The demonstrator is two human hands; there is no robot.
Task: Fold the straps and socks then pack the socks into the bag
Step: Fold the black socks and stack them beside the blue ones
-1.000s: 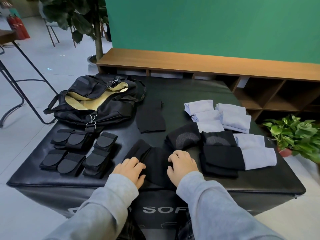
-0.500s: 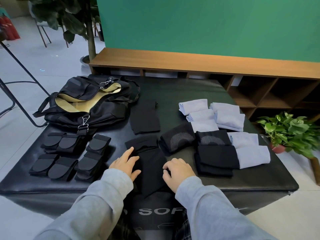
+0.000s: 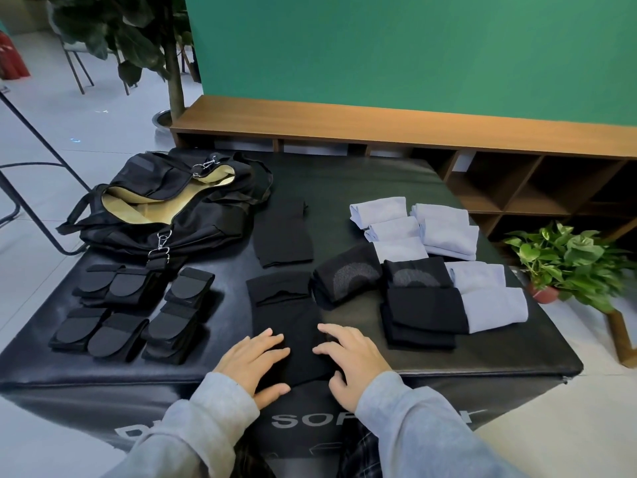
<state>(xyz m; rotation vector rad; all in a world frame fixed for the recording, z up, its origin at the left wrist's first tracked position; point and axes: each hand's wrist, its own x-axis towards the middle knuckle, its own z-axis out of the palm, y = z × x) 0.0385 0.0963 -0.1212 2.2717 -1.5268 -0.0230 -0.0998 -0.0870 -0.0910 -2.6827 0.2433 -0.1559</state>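
Counter: black padded block, white lettering on the near face.

Left hand: fingers nearly straight, lying flat on the left edge of the unfolded black sock; nothing is taken in its grip.

Right hand: fingers loosely bent, tips pressing the sock's right edge; whether the thumb has any cloth under it cannot be told from this angle.

Unfolded black sock: laid lengthwise at the near middle of the counter, its cuff end away from the person, its near end reaching the counter edge.

Bag: black, tan lining, mouth open, at the far left corner.

Folded straps: six black bundles, near left, just in front of the bag.

Second black sock: flat, beyond the first.

Folded black socks: grouped right of the hands.

Folded pale blue socks: behind and right of the black ones, touching them.

Potted plant: on the floor, right.
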